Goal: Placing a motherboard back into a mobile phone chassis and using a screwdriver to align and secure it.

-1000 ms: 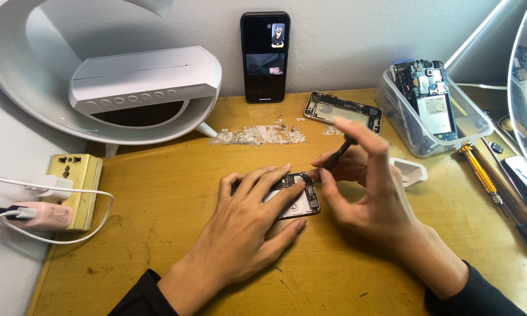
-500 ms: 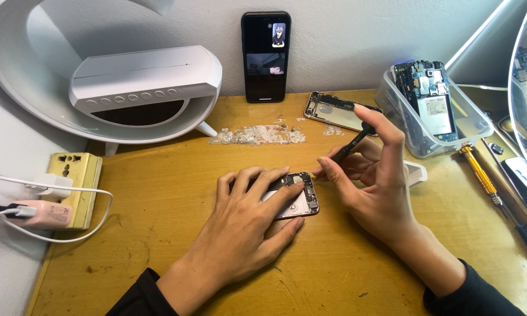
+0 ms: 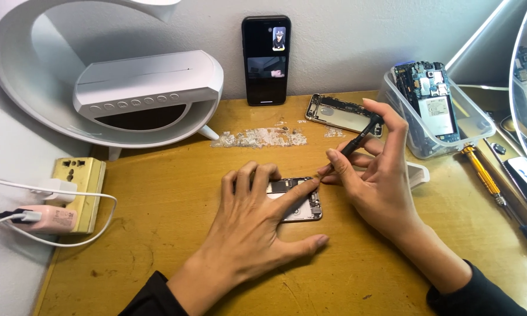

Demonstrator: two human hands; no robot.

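A thin black screwdriver (image 3: 357, 140) is pinched between the thumb and bent fingers of the right hand (image 3: 375, 175), its shaft slanted down to the left so that the tip is brought to the upper right corner of an opened phone body (image 3: 298, 202). That flat, rectangular metal shell, with its inner parts exposed, is pressed flat on the wooden table (image 3: 158, 234) by the spread fingers of the left hand (image 3: 257, 228), the forefinger laid across it and the thumb set apart on the wood. Beyond the hands, a second stripped metal phone frame (image 3: 336, 112) is laid flat near a strip of pale, crumbly glass fragments (image 3: 257, 138). A glossy black phone (image 3: 266, 58) is propped upright against the wall. To the right, circuit boards are held in a clear plastic tub (image 3: 445, 126), and a yellow-handled screwdriver (image 3: 483, 172) is seen just beside it. At the left, a rounded white lamp-like device (image 3: 117, 88) and a yellowed power strip (image 3: 79, 190) with white cables are found
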